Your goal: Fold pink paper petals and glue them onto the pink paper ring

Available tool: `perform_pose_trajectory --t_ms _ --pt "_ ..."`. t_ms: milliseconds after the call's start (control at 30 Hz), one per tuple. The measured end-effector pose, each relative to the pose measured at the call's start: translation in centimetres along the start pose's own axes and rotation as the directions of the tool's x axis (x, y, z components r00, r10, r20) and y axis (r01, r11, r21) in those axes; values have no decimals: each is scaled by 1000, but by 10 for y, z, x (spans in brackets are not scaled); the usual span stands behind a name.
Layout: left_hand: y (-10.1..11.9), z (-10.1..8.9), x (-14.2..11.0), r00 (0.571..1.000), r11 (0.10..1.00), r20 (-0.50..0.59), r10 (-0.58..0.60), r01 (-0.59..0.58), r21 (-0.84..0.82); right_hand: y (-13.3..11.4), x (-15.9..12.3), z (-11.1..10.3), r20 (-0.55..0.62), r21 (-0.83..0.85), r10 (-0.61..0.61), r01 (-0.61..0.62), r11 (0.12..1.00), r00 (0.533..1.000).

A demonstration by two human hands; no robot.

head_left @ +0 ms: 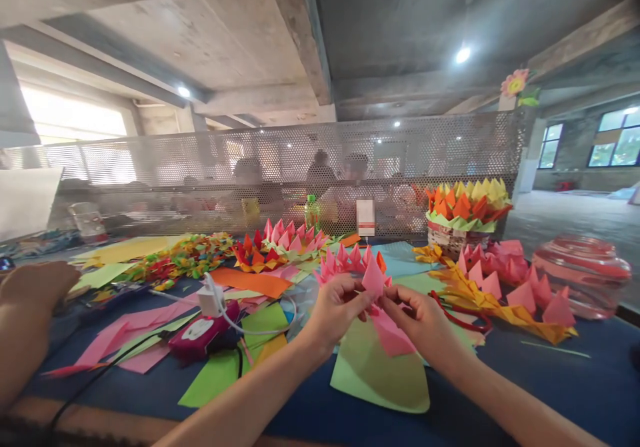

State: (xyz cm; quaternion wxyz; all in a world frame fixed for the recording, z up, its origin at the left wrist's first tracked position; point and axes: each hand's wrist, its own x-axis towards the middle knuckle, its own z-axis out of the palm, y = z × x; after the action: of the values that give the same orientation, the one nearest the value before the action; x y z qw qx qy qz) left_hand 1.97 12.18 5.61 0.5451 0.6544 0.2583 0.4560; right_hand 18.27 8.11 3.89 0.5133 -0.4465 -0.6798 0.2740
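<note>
Between my two hands, just above the table, is a pink folded paper petal (373,278) with its tip pointing up. My left hand (340,310) pinches it between thumb and fingers from the left. From the right, my right hand (413,314) closes its fingertips on the petal's lower edge. Under the hands lie a pink paper sheet (394,334) and a larger rounded light green sheet (383,374). Right behind them stands a row of pink folded petals (345,259), partly hidden by my left hand.
A magenta power strip (204,336) with a white charger (211,298) and cables lies left. Red-handled scissors (480,324), pink-and-yellow petals (523,297) and a clear jar (583,277) are right. Behind stand a petal basket (457,234) and a mesh partition (210,160). Another person's hand (37,294) is far left.
</note>
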Motion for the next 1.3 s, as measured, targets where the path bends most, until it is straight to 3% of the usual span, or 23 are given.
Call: perform_pose_trajectory --t_ms 367,733,967,1133,1300 --pt "6 -7 1 998 998 -44 42 -44 -51 -6 1 -5 -27 -65 -40 38 997 999" --pt "14 -10 -4 991 987 89 97 -84 -137 1 4 -5 -107 -160 -129 111 981 986" --pt "18 -7 -5 993 928 108 -42 79 -365 -4 -1 -13 -163 -415 -418 322 851 894" --pt "11 -8 -4 984 952 111 -143 167 -257 -9 -3 -16 -69 -503 -547 445 741 834" --pt "9 -10 -4 986 962 72 -153 165 -216 -8 -3 -15 -29 -517 -567 473 714 823"
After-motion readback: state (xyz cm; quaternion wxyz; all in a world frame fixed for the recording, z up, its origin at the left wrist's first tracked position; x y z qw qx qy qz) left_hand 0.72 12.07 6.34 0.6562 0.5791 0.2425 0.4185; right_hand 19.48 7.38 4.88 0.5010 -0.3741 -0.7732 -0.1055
